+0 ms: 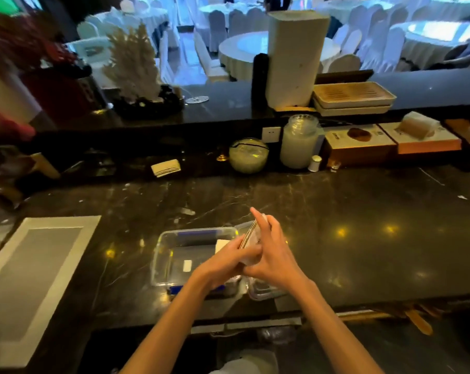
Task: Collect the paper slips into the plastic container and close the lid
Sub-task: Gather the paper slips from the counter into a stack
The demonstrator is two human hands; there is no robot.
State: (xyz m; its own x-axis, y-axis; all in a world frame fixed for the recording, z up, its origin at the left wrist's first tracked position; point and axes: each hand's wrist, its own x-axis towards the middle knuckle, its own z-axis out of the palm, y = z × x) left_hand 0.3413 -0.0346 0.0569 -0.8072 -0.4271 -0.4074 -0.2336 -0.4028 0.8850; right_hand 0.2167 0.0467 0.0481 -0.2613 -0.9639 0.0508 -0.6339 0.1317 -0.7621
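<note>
A clear plastic container with blue clips sits open on the dark marble counter in front of me. Inside lie a white slip and a larger white stack. Its clear lid lies just right of it, partly under my hands. My left hand and my right hand meet over the container's right edge, both closed on a stack of paper slips held on edge. More slips lie at the counter's back.
A grey mat with a white border lies at the left. Along the back stand a round glass bowl, a glass jar, a small white bottle and cardboard boxes. Small white scraps dot the counter.
</note>
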